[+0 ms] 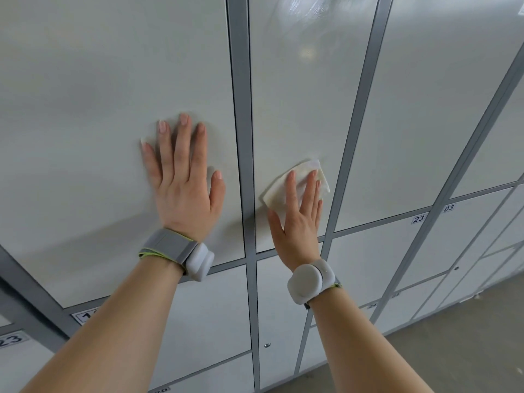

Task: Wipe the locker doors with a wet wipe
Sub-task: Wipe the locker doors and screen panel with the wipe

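The wet wipe (307, 170) lies flat on the middle locker door (297, 95), low on the panel. The right hand (297, 222) presses it with its fingers straight and slightly spread. The left hand (184, 191) rests flat on the left locker door (113, 109) at 9 o'clock, fingers spread.

Wet streaks (309, 9) at 12 o'clock suggest this door is largely wiped. The other doors look dry, so most of the work remains. The wipe's long axis runs from 8 to 2 o'clock.

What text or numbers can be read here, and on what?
"23": centre-right label, top corner of a lower locker door.
"03": far-right label, on the next door to the right.
"23": far-left label, slightly blurred.
"1": half-hidden label, rest covered by the left forearm.
Lower labels: too blurred or cut off to read.
No brand or sign is visible.
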A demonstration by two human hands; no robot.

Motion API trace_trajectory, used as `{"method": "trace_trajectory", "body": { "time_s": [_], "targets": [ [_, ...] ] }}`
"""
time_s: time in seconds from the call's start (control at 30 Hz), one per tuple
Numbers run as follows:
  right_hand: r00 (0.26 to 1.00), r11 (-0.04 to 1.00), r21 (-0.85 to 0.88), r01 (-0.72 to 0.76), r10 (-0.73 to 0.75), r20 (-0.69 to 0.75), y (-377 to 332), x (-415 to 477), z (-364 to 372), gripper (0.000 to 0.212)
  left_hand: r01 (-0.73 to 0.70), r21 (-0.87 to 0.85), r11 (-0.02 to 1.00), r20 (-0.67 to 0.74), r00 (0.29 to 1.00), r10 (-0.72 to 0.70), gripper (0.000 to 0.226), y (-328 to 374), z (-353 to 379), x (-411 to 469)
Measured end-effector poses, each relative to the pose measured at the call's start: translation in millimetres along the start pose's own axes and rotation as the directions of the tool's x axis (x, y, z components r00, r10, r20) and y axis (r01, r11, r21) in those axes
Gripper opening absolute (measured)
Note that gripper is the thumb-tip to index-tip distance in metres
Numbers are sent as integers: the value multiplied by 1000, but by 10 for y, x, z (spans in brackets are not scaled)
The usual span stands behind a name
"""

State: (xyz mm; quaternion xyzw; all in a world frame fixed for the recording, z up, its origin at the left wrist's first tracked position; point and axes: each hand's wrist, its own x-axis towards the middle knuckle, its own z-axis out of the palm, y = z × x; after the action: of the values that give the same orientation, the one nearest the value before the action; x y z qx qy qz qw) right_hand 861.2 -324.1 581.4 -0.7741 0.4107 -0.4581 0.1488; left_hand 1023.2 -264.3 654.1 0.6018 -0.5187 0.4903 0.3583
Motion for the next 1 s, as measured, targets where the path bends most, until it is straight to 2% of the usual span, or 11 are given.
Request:
{"method": "trace_trajectory", "body": {
  "time_s": [0.17, 0.27, 0.4, 0.53, 0.63, 0.73, 0.83, 1.0],
  "targets": [
    [996, 997, 38, -68, 66, 60, -51, -92, 26, 73, -4, 11, 1000, -2, 1000, 4, 56, 2, 1, -6],
    [998, 999, 54, -4, 1, 60, -180, 21, -54, 71, -4, 0, 1000, -3, 1000, 4, 56, -7, 8, -11],
    [997, 998, -12, 64, -63, 37, -151, 36, -25, 66, -9, 5, 1000, -7, 1000, 9, 57, -16, 15, -39],
    [997, 998, -56, -16, 21, 79, 38, -170, 95, 71, -12, 1, 1000, -5, 1000, 12, 57, -25, 11, -49],
    [990, 997, -17, -74, 75, 119, -20, -200, 78, 75, 3, 7, 1000, -4, 1000, -2, 56, -12, 10, -60],
    [995, 1000, 25, -2, 0, 96, -212, -51, -43, 70, 23, -1, 1000, -2, 1000, -23, 54, 12, 9, -60],
    [995, 997, -13, 79, -78, 64, -282, 52, -66, 69, 29, -31, 999, 5, 1000, -29, 54, 15, 2, -58],
    [994, 997, -70, 35, -27, 103, -81, -159, 99, 75, 29, -29, 999, 34, 999, -28, 56, -19, -52, -123]
  ]
}}
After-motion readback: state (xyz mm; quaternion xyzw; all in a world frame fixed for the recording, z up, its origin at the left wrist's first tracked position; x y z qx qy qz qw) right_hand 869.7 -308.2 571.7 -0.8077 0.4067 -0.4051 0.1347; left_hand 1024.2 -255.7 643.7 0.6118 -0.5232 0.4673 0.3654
